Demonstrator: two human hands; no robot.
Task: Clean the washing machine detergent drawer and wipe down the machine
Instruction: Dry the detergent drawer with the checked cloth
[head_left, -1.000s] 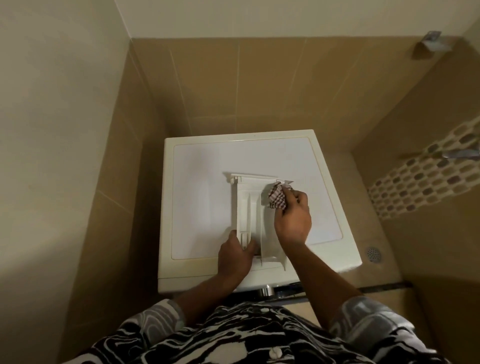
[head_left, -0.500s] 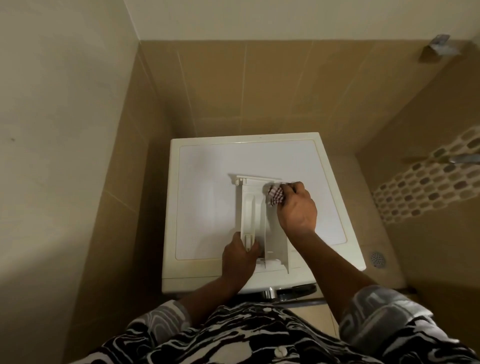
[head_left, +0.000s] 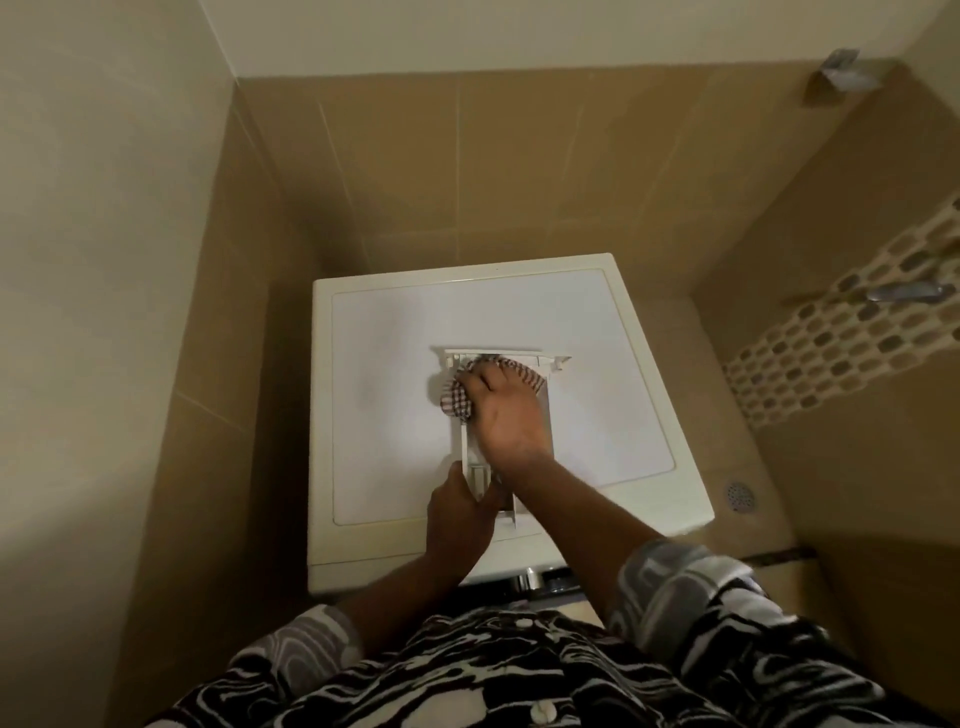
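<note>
My right hand (head_left: 506, 415) has slid the checked cloth (head_left: 457, 397) from the drawer's (head_left: 550, 410) far right corner across to its far left side. More of the cloth now shows, bunched under my fingers.

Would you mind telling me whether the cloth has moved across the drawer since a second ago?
Yes: the cloth has moved from the drawer's right edge to its left.

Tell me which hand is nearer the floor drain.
Right. The right hand presses the checkered cloth on the detergent drawer, closer to the floor drain; the left hand holds the drawer's near end, farther away.
</note>
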